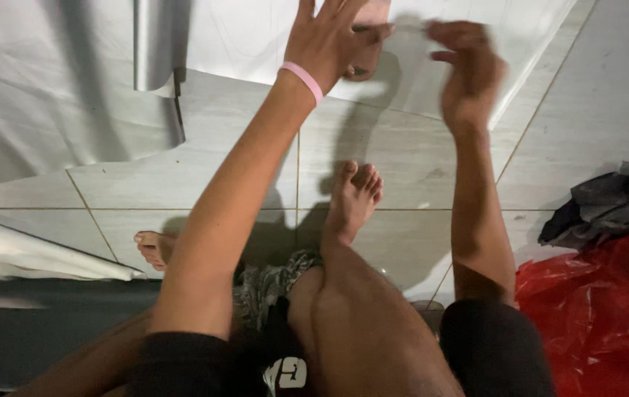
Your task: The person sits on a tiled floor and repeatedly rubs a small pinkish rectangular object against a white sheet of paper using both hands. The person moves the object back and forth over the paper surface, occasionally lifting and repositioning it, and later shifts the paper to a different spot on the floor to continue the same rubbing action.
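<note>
My left hand (329,37), with a pink band on the wrist, reaches forward at the top of the view and holds a small brownish flat object (370,44) between thumb and fingers. My right hand (465,70) is beside it, blurred, with its fingertips pinched on a thin clear strip (411,28) that runs across to the brownish object. Both hands hover over a white sheet (241,37) spread on the tiled floor (402,147). My bare feet (355,195) rest on the tiles below the hands.
A shiny silver sheet (49,95) with a rolled edge covers the floor at the left. A red plastic bag (601,316) lies at the lower right, with a dark crumpled cloth (608,202) above it. A dark mat (42,331) sits at the lower left.
</note>
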